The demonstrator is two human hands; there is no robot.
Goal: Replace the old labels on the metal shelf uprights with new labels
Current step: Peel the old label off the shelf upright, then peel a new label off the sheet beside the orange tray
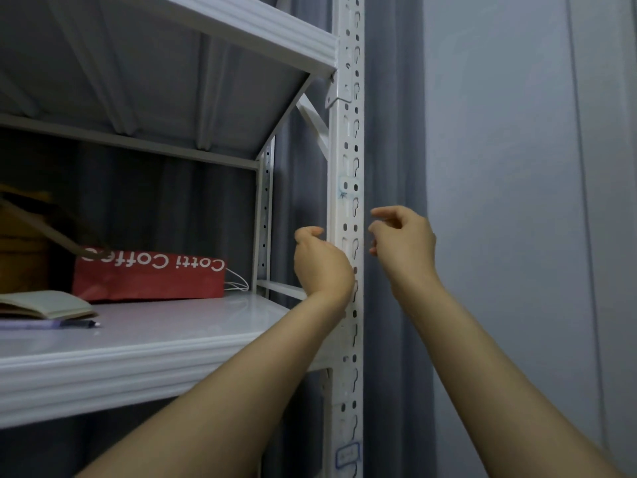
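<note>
Hands raised on either side of the white upright (345, 215), long axis vertical. Left hand (319, 262) loosely curled, knuckles touching the post's left edge, gripping nothing visible. Right hand (401, 241) just right of the post, fingertips (374, 232) pinched together; whether a label sits between them, cannot tell. Upper label (346, 188) directly above both hands, about equally near either. Lower label (347, 455) well below, beside the forearms. Next move probably straight up along the post.
</note>
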